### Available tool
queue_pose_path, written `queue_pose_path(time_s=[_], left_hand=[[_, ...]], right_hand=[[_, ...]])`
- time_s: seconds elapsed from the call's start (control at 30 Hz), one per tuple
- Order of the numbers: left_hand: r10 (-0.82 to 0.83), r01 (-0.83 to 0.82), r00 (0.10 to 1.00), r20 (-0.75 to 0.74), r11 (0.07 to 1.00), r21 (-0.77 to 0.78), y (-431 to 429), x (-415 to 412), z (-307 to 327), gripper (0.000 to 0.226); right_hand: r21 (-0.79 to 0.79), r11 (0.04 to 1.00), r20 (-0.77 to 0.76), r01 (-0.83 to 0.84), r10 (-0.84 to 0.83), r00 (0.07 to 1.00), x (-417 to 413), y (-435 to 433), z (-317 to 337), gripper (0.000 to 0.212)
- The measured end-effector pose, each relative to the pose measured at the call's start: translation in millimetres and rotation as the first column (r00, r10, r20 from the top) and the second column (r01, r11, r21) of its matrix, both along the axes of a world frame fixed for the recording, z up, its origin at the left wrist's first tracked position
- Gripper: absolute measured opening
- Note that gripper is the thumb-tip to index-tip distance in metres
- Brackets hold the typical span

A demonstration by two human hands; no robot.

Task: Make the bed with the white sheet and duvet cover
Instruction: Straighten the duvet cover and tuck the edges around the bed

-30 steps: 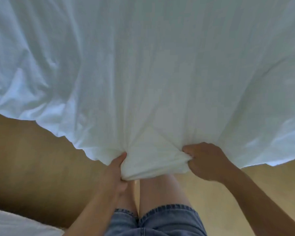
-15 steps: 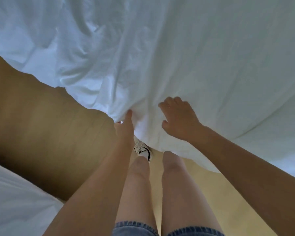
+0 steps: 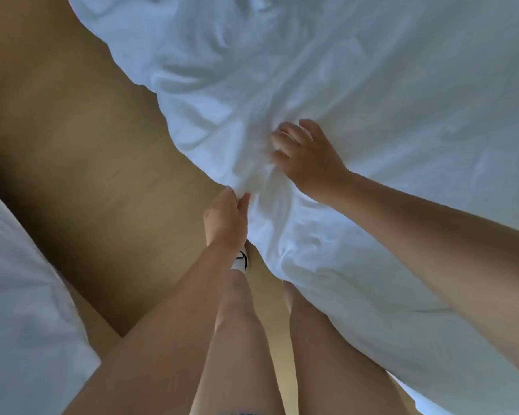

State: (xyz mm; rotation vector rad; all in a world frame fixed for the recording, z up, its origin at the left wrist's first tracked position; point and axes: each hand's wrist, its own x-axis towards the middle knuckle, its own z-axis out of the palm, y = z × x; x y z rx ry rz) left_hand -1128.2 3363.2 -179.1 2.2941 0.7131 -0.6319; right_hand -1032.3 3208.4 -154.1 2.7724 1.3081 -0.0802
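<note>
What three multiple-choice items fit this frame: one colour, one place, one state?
1. The smooth wood-look floor is
A. light brown
B. grey
C. black

2. The right hand lies
A. on the floor
B. on a knee
C. on top of the crumpled white cloth sheet

3. The left hand
A. hangs free
B. pinches the sheet's near edge
C. presses flat on the floor

Key:
1 A, a tan surface shows beside the sheet.
2 C, the hand rests on the sheet, further in from the edge than the left hand.
3 B, thumb and fingers close on a fold at the edge.
</note>
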Motion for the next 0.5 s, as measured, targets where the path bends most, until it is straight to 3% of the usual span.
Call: queue_pose_path(time_s=[0.07, 0.13, 0.17, 0.23, 0.27, 0.33, 0.4, 0.5], left_hand=[[-0.127, 0.126, 0.991, 0.032, 0.991, 0.048, 9.1, -3.9, 6.1, 0.03], [-0.39, 0.39, 0.921, -0.017, 0.917, 0.083, 13.8, -20.1, 7.6, 0.026], [-0.512, 0.515, 0.857, -0.059, 0.855, 0.052, 9.5, -33.6, 9.5, 0.025], [-0.599, 0.592, 0.792, -0.117, 0.801, -0.088, -8.4, -60.5, 10.6, 0.026], [-0.607, 0.597, 0.782, -0.144, 0.795, -0.106, -17.3, -65.9, 7.3, 0.022], [-0.612, 0.629, 0.758, -0.225, 0.778, 0.004, -28.6, -60.3, -6.9, 0.014], [-0.564, 0.617, 0.753, -0.338, 0.785, 0.063, -27.7, -47.9, -24.1, 0.022], [-0.341, 0.415, 0.812, -0.473, 0.908, 0.056, -20.5, -40.9, -40.3, 0.039]], right_hand=[[-0.078, 0.996, -0.073, -0.031, 0.025, 0.997, 5.8, 6.8, 9.0, 0.018], [-0.09, 0.995, -0.281, -0.048, 0.021, 0.96, -10.0, -0.9, 7.8, 0.017], [-0.158, 0.985, -0.414, -0.073, 0.001, 0.91, -26.2, -11.7, 3.8, 0.013], [-0.272, 0.949, -0.592, -0.159, -0.035, 0.805, -50.7, -35.4, 2.6, 0.012], [-0.297, 0.939, -0.586, -0.173, -0.036, 0.81, -56.0, -43.4, 1.7, 0.014], [-0.272, 0.95, -0.495, -0.155, -0.001, 0.869, -58.5, -46.7, -0.4, 0.018], [-0.12, 0.989, -0.346, -0.089, 0.042, 0.937, -61.5, -44.2, -4.0, 0.032], [0.124, 0.991, -0.238, 0.046, -0.015, 0.971, -89.3, -47.2, -12.3, 0.041]])
